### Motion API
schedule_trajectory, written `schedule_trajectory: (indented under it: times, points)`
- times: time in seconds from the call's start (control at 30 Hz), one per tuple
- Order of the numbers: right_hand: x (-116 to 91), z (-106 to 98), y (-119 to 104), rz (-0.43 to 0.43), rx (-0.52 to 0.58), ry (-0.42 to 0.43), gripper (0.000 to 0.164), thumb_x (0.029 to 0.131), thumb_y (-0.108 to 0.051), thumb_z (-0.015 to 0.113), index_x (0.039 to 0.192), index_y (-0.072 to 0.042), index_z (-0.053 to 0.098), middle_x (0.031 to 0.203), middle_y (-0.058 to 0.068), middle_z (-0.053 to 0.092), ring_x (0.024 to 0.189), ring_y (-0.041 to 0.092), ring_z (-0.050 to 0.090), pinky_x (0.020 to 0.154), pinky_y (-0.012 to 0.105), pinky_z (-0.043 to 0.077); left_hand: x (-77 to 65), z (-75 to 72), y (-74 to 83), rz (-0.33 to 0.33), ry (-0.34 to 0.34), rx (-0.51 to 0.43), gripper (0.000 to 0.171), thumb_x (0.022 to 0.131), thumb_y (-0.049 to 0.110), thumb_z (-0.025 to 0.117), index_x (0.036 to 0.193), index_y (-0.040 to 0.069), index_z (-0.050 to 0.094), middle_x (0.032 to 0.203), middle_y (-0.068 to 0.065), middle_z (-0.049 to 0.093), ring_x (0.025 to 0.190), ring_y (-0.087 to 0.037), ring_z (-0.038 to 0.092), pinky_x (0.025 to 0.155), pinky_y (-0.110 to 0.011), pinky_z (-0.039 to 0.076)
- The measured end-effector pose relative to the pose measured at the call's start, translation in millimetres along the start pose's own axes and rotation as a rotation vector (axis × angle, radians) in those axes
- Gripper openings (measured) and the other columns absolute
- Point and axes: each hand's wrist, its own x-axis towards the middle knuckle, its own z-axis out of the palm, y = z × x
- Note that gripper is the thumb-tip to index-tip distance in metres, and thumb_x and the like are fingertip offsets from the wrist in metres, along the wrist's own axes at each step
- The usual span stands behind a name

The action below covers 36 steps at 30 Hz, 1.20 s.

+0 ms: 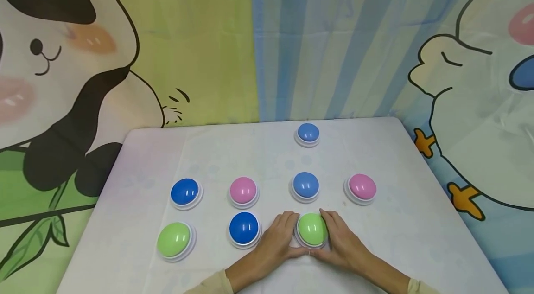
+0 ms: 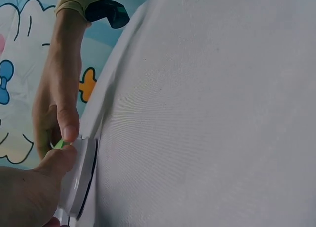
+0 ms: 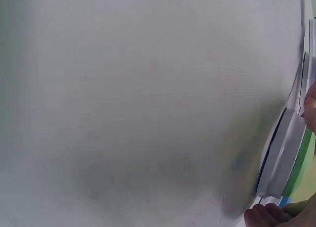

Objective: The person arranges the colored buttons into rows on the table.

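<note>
A push button with a green dome [image 1: 312,229] and a round white base stands on the table's near side, right of centre. My left hand [image 1: 276,243] grips its left side and my right hand [image 1: 341,243] its right side. Both thumbs meet at the base's near edge, while the fingers lie along the sides. In the left wrist view the white base [image 2: 79,182] shows edge-on between the thumbs, low over the cloth. The right wrist view shows the base [image 3: 280,155] from the side, with fingertips at both ends.
Further buttons stand around: dark blue [image 1: 244,228] just left of my left hand, light blue [image 1: 305,185] behind the held one, pink [image 1: 362,187] and pink [image 1: 243,190], dark blue [image 1: 185,192], green [image 1: 173,239], and light blue [image 1: 308,133] at the back edge. A white cloth [image 1: 233,150] covers the table.
</note>
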Motion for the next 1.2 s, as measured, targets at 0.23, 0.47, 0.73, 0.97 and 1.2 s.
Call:
schedule_trajectory:
  times: [0.23, 0.47, 0.73, 0.97, 1.2]
  points:
    - [-4.0, -20.5, 5.0, -0.082, -0.057, 0.063, 0.096, 0.067, -0.056, 0.080, 0.137, 0.002, 0.048, 0.125, 0.010, 0.057, 0.111, 0.018, 0.059, 0.083, 0.035, 0.057, -7.1, -12.5, 0.9, 0.000, 0.005, 0.021, 0.068, 0.080, 0.051, 0.074, 0.128, 0.008, 0.053, 0.121, -0.001, 0.057, 0.105, -0.013, 0.057, 0.094, -0.026, 0.053]
    - [8.0, -33.6, 7.2, -0.140, -0.043, 0.074, 0.092, 0.072, -0.057, 0.077, 0.137, 0.001, 0.047, 0.125, 0.009, 0.057, 0.111, 0.018, 0.059, 0.083, 0.034, 0.057, 6.9, -28.0, -4.5, 0.124, 0.056, 0.112, 0.070, 0.081, 0.050, 0.073, 0.131, 0.006, 0.052, 0.128, -0.007, 0.057, 0.118, -0.017, 0.054, 0.099, -0.026, 0.051]
    - [89.8, -62.5, 30.9, -0.058, 0.021, -0.009, 0.089, 0.076, -0.043, 0.079, 0.139, 0.007, 0.041, 0.130, 0.022, 0.053, 0.114, 0.032, 0.058, 0.087, 0.044, 0.056, 99.7, -73.3, -42.0, 0.062, -0.081, 0.155, 0.070, 0.087, 0.045, 0.069, 0.136, 0.000, 0.047, 0.134, -0.015, 0.053, 0.125, -0.027, 0.050, 0.104, -0.033, 0.048]
    - [198.6, -52.6, 89.4, 0.196, 0.051, -0.323, 0.093, 0.082, -0.035, 0.076, 0.141, 0.019, 0.028, 0.136, 0.038, 0.039, 0.125, 0.049, 0.045, 0.106, 0.055, 0.041, 217.0, -65.2, -86.4, -0.148, -0.314, 0.145, 0.068, 0.090, 0.040, 0.066, 0.137, -0.003, 0.043, 0.133, -0.018, 0.050, 0.124, -0.031, 0.049, 0.105, -0.039, 0.046]
    - [262.9, -24.9, 122.9, 0.393, 0.069, -0.489, 0.086, 0.082, -0.030, 0.076, 0.139, 0.016, 0.032, 0.137, 0.033, 0.041, 0.130, 0.041, 0.044, 0.113, 0.049, 0.036, 267.4, -14.5, -116.0, -0.330, -0.394, -0.056, 0.072, 0.087, 0.034, 0.072, 0.141, -0.001, 0.039, 0.141, -0.016, 0.048, 0.132, -0.028, 0.047, 0.113, -0.038, 0.038]
